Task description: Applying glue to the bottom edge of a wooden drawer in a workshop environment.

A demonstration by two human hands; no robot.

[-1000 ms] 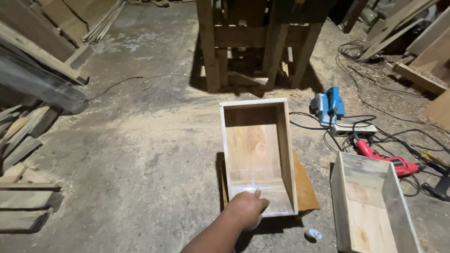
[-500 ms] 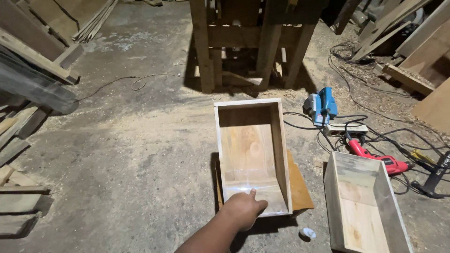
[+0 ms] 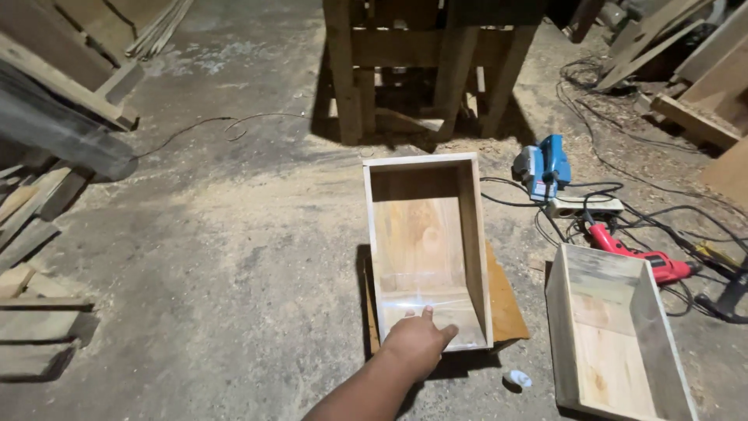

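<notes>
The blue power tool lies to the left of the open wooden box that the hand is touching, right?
Not quite. The head view shows the blue power tool on the floor to the right of the open wooden box, beside the red drill. The hand does rest on the box's near edge.

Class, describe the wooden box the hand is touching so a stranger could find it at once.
Start at the wooden bench at the top of the floor; the box lies just in front of it, on a flat brown board. Unlike the second box to its right, it has a hand on its near edge.
</notes>
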